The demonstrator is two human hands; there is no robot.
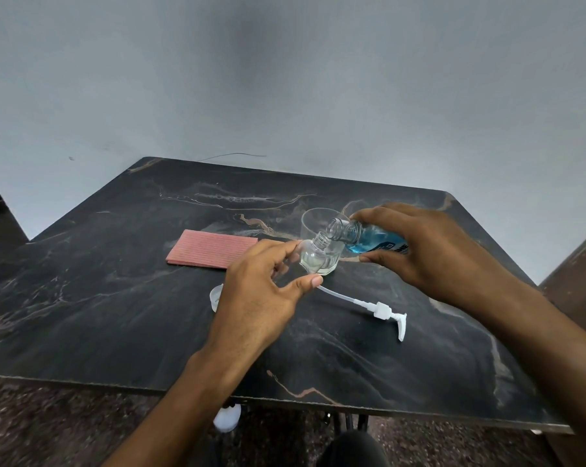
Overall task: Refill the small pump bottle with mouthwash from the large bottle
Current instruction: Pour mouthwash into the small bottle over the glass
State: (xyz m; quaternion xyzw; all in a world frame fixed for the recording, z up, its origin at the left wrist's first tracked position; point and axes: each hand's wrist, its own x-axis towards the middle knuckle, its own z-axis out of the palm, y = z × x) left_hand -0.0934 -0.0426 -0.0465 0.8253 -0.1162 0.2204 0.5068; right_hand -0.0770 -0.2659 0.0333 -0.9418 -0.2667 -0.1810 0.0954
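Resting on the black marble-patterned table [116, 298], a clear drinking glass [313, 224] stood behind both bottles. Right hand [429, 251] gripped the large clear bottle of blue mouthwash [365, 235], tipped sideways, mouth just above the small clear pump bottle [313, 256], pinched by the left hand [261, 298]. White pump head with tube [382, 310] lay nearby.

Blue mouthwash [369, 239], pink ribbed cloth [212, 248], black marbled table [116, 298], seemingly white pump [384, 311].
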